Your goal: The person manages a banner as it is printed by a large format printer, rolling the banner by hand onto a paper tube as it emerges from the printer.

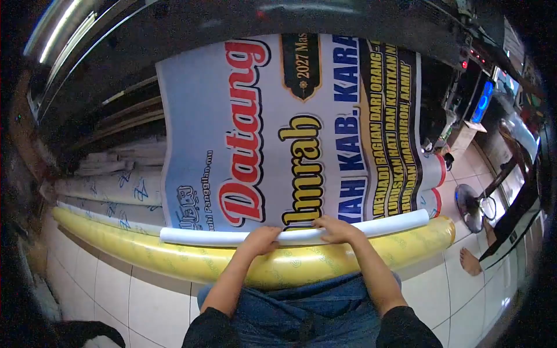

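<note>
The scene is viewed from the person's head, the camera being aimed forward and steeply down past the denim-clad lap (301, 319); both forearms (232, 279) are seen close up, the printed banner (274, 136) is faced farther off, and the edges are bowed.

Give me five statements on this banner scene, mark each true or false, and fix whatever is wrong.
1. The left hand and the right hand both touch the white roll at the banner's lower edge. True.
2. The yellow roll stands upright against a wall. False: it lies lengthwise in front of the person's lap.
3. The large word "Datang" on the banner is red. True.
4. The person's left sleeve is white. False: it is black.
5. A bare foot shows on the tiled floor at the right of the picture. True.
</note>
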{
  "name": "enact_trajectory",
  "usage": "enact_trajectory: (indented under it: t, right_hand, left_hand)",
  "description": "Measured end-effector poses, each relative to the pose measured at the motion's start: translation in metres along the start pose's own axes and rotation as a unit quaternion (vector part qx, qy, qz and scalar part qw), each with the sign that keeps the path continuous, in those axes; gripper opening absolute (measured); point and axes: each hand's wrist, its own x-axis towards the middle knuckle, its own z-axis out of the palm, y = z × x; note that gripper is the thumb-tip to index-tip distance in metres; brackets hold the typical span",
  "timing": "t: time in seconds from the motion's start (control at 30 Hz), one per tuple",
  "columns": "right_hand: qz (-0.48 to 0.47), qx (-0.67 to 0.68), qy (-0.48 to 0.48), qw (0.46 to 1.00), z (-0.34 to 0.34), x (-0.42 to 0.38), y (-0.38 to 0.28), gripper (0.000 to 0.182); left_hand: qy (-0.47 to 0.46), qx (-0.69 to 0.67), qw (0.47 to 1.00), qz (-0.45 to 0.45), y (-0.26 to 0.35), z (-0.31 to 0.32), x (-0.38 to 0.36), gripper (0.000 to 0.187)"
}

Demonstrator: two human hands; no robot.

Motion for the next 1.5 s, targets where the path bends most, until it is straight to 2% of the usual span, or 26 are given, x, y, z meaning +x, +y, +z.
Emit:
enact_trajectory:
  t: [0.03,0.1,0.17,0.23,0.27,0.3,0.37,0.4,0.43,0.53,0.6,0.77,0.83,0.93,1.0,1.03,1.1,1.13,1.17,1.23,1.27,1.3,1.33,1.37,1.4,1.5]
  right_hand:
    - [0.002,0.002,0.004,1.000,-0.003,-0.003,-0.009,0.057]
    - [0.032,-0.177,0.000,0.984,-0.018,-0.022,-0.043,0.065]
    - [0.084,-0.140,0.008,0.987,-0.007,-0.020,-0.041,0.071]
    - [0.111,-0.145,0.025,0.983,-0.016,-0.017,-0.046,0.072]
    - [0.096,-0.123,0.038,0.987,-0.026,-0.020,-0.054,0.061]
    - [0.095,-0.120,0.037,0.987,-0.029,-0.018,-0.052,0.061]
    - [0.083,-0.103,-0.008,0.991,-0.033,-0.017,-0.045,0.062]
    - [0.050,-0.097,0.014,0.994,-0.036,-0.019,-0.041,0.050]
    - [0.049,-0.094,0.010,0.994,-0.037,-0.018,-0.036,0.050]
    - [0.070,-0.073,0.007,0.995,-0.042,-0.013,-0.031,0.031]
    - [0.078,-0.076,0.008,0.994,-0.040,-0.006,-0.023,0.034]
    - [0.138,-0.094,0.087,0.982,-0.051,-0.004,-0.041,0.032]
    - [0.126,-0.085,0.085,0.985,-0.057,-0.005,-0.041,0.031]
    - [0.123,-0.109,0.042,0.985,-0.069,-0.007,-0.045,0.040]
    - [0.106,-0.101,0.033,0.989,-0.079,-0.010,-0.058,0.056]
    - [0.104,-0.099,0.031,0.989,-0.076,-0.009,-0.057,0.056]
    - [0.096,-0.179,0.071,0.976,-0.067,-0.009,-0.053,0.067]
    - [0.096,-0.179,0.070,0.977,-0.069,-0.007,-0.051,0.067]
    - [0.102,-0.174,0.061,0.978,-0.071,-0.006,-0.048,0.066]
    - [0.107,-0.171,0.053,0.978,-0.073,-0.005,-0.040,0.066]
    - [0.101,-0.152,0.051,0.982,-0.076,-0.005,-0.035,0.064]
    - [0.095,-0.133,0.048,0.985,-0.078,-0.005,-0.031,0.062]
    - [0.078,-0.113,0.064,0.988,-0.087,-0.007,-0.039,0.052]
    - [0.081,-0.108,0.059,0.989,-0.089,-0.006,-0.039,0.052]
    - [0.077,-0.108,0.061,0.989,-0.090,-0.006,-0.039,0.049]
    - [0.055,-0.114,0.056,0.990,-0.091,-0.003,-0.033,0.040]
  left_hand:
    - [-0.002,0.003,1.000,0.003,-0.001,-0.006,0.003,0.046]
    - [-0.103,-0.147,0.977,-0.117,0.004,-0.025,0.009,0.039]
    - [-0.116,-0.193,0.968,-0.112,-0.012,-0.025,0.015,0.030]
    - [-0.026,-0.155,0.987,0.030,-0.020,-0.023,0.018,0.034]
    - [0.036,-0.121,0.991,0.033,-0.015,-0.023,0.016,0.038]
    - [0.034,-0.121,0.992,0.031,-0.012,-0.022,0.013,0.038]
    - [0.036,-0.074,0.994,-0.067,0.011,-0.034,0.007,0.043]
    - [0.078,-0.082,0.991,-0.075,0.017,-0.033,0.005,0.049]
    - [0.075,-0.084,0.990,-0.079,0.022,-0.035,0.003,0.049]
    - [0.049,-0.067,0.994,-0.078,0.027,-0.049,0.004,0.058]
    - [0.062,-0.034,0.994,-0.088,0.025,-0.053,0.007,0.066]
    - [0.104,0.025,0.991,-0.079,0.031,-0.052,0.017,0.061]
    - [0.129,0.043,0.987,-0.080,0.031,-0.044,0.018,0.058]
    - [0.115,0.044,0.991,-0.054,0.024,-0.037,0.022,0.049]
    - [0.052,0.002,0.997,-0.053,0.016,-0.041,0.025,0.046]
    - [0.049,0.001,0.997,-0.056,0.012,-0.048,0.027,0.046]
    - [0.021,-0.120,0.989,-0.082,0.001,-0.063,0.035,0.042]
    - [0.014,-0.129,0.988,-0.079,-0.007,-0.064,0.038,0.039]
    - [0.013,-0.130,0.988,-0.079,-0.011,-0.060,0.041,0.039]
    - [0.084,-0.130,0.988,-0.013,-0.009,-0.056,0.045,0.040]
    - [0.057,-0.108,0.992,-0.033,-0.004,-0.058,0.044,0.055]
    - [0.058,-0.109,0.992,-0.033,0.004,-0.058,0.041,0.055]
    - [0.093,-0.064,0.993,-0.029,0.017,-0.065,0.037,0.066]
    - [0.125,-0.019,0.992,-0.027,0.025,-0.064,0.032,0.077]
    - [0.095,-0.031,0.994,-0.046,0.019,-0.049,0.035,0.095]
    - [0.048,-0.024,0.996,-0.071,0.015,-0.053,0.048,0.075]
